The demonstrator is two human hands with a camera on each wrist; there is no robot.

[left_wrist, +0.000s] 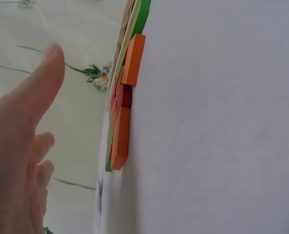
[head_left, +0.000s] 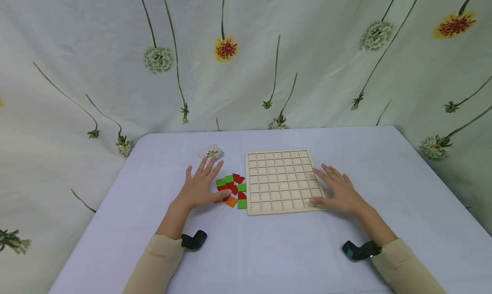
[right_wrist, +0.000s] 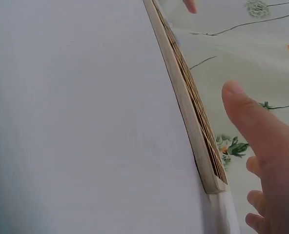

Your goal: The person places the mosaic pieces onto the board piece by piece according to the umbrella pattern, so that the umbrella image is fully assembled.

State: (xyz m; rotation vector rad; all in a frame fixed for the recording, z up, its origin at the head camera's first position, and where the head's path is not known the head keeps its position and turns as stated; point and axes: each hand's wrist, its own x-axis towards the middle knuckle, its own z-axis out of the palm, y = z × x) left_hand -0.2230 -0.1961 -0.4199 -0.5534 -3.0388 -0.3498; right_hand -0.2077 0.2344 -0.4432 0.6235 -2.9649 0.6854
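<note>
A square wooden grid board (head_left: 284, 181) lies flat on the table, its shallow cells bare. Green, red and orange blocks (head_left: 231, 202) are grouped along its left edge; an orange block (left_wrist: 134, 61) shows up close in the left wrist view. My left hand (head_left: 200, 187) hovers over the blocks' left side with fingers spread, holding nothing, and hides some of them. Over the board's right edge my right hand (head_left: 338, 190) is spread as well, with nothing in its grasp. In the right wrist view its thumb (right_wrist: 237, 97) stands apart from the board's rim (right_wrist: 183, 97).
Behind the left fingertips lies a small card (head_left: 210, 151) printed with a grid and a coloured pattern. A white cloth covers the table (head_left: 292, 251). A flower-patterned curtain (head_left: 246, 85) hangs behind the far edge.
</note>
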